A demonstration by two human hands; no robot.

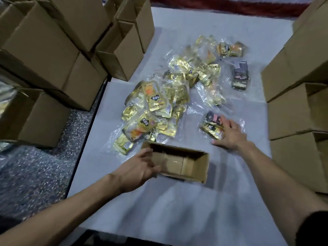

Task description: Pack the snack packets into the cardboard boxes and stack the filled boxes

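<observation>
Brown cardboard made up the small box (pixel 184 164) that sat open on the white desk (pixel 177 206), close in front of us. We could see right down to its bare bottom. Our left hand (pixel 140 169) held the left end of the small box, with the fingers curled round its wall, though that hand looked a bit blurry. Our right hand (pixel 230 135) lay off to the right of the small box, and its fingers were spread out straight on top of a dark packet bundle (pixel 212 125) wrapped in clear plastic. The thumb of that hand touched the desk. Just behind the small box was a big pile of gold packets (pixel 159 107), shiny and all mixed up in clear bags, and the near edge of the pile touched the back of the box. Farther back, well apart from our hands, lay one more dark bundle (pixel 239 75) in its own clear wrap. On our left stood many stacked boxes (pixel 44 50), and on our right stood more boxes (pixel 292 110), some with their open sides facing us. Beside the desk on the left we saw a grey speckled floor (pixel 35 166).
</observation>
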